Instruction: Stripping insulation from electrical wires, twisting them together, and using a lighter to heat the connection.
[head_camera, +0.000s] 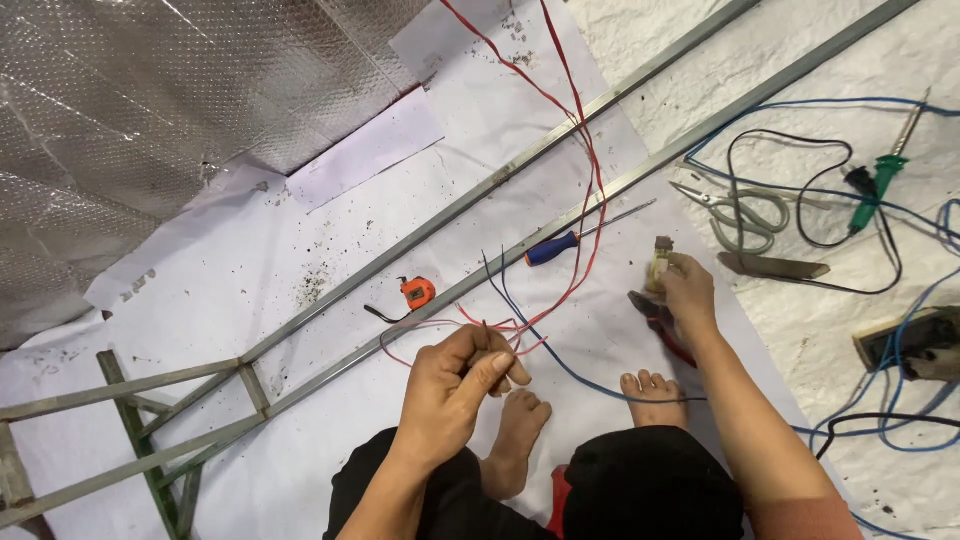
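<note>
Down near the knees, the left hand (462, 378) is pinched shut on the bared ends of the thin red and blue wires (515, 325), thumb pressed against forefinger. From that pinch the red wires (590, 150) loop right and run far up across the white sheet (250, 260), while the blue wire (560, 365) curves near the 2 bare feet. To the right, the right hand (688, 290) is closed around a small pale roll, perhaps tape (658, 265), just above red-handled pliers (660, 325) lying on the sheet. A blue-handled screwdriver (553, 247) and an orange tape measure (417, 292) lie beyond the wires, beside 2 long metal rails (560, 150). Scissors (740, 215) and a green soldering iron (880, 180) lie far right. Likely risks: the fine strands could slip from the 1-handed pinch and spring apart, and the loose loops lie close enough to the feet to snag.
</note>
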